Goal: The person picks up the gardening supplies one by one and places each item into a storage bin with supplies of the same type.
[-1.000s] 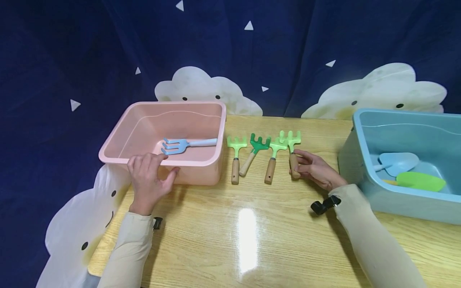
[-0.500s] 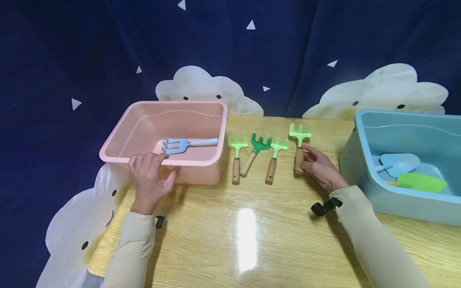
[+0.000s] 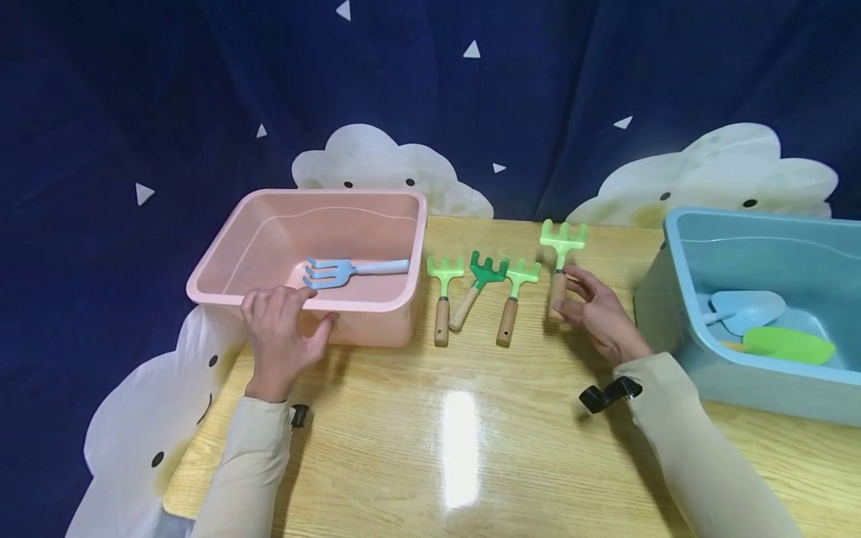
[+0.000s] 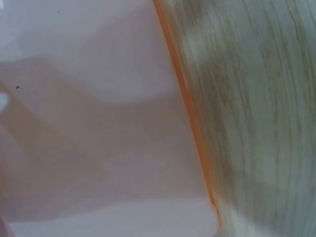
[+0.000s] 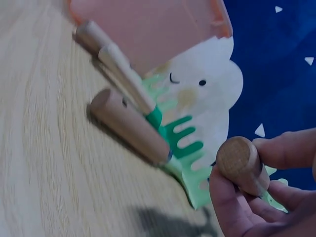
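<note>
My left hand [image 3: 279, 332] grips the near rim of a pink plastic bin [image 3: 356, 305], fingers over the edge and thumb against the outer wall. Inside that bin lies a blue hand rake [image 3: 329, 273]. With thumb and fingers my right hand [image 3: 599, 310] pinches the wooden handle of a light green hand rake [image 3: 562, 240]; the right wrist view shows the handle's end toward the camera. To its left, on the table, are two more light green rakes [image 3: 442, 299] [image 3: 513, 302] and a dark green rake [image 3: 479, 284] between them.
A blue bin [image 3: 747, 385] stands at the right, holding a light blue trowel [image 3: 748, 308] and a green trowel [image 3: 787, 345]. Dark blue cloth [image 3: 525, 90] with white clouds hangs behind the wooden table [image 3: 390, 441].
My right hand has drawn its light green rake right and slightly away, apart from the neighbouring rake that its head overlapped before. The left hand stays on the pink bin's rim.
</note>
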The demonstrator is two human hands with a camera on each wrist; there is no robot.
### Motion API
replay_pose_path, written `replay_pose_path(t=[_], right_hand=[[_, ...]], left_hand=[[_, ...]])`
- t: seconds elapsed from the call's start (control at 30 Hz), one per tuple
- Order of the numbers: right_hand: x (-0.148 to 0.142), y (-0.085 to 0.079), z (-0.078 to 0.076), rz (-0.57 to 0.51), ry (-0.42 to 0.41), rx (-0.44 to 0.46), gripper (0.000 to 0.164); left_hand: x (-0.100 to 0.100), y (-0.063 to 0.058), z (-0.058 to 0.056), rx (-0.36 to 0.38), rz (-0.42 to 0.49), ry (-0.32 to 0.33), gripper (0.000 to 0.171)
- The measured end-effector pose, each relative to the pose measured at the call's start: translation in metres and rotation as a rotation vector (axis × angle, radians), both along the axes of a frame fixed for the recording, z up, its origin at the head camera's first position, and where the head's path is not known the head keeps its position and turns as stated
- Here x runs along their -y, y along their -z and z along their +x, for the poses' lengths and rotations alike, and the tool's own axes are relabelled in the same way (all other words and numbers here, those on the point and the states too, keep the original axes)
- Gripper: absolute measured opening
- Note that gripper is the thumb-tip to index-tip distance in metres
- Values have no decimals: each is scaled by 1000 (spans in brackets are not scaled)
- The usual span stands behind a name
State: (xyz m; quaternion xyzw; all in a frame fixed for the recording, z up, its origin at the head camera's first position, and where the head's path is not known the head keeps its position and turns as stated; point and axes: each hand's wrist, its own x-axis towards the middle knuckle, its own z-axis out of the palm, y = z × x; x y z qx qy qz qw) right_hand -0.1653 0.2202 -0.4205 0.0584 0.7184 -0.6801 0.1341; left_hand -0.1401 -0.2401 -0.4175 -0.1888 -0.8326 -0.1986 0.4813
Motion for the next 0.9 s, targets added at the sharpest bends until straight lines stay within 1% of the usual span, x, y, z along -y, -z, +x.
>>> replay_pose_path(t=[0.1, 0.23, 0.53, 0.73, 0.9], right_hand=[[4, -5, 4, -23, -6, -8, 78], [11, -16, 9, -24, -31, -25, 77], [28, -33, 26, 20, -159, -68, 78], [35, -36, 35, 8, -224, -90, 77], [37, -35, 39, 26, -264, -95, 77]], left_hand=[[0, 0, 0, 0, 2, 2, 39], [0, 0, 0, -3, 10, 4, 39], [0, 2, 0, -15, 22, 14, 38], [0, 3, 0, -9, 16, 9, 38], [0, 2, -1, -4, 13, 7, 38]])
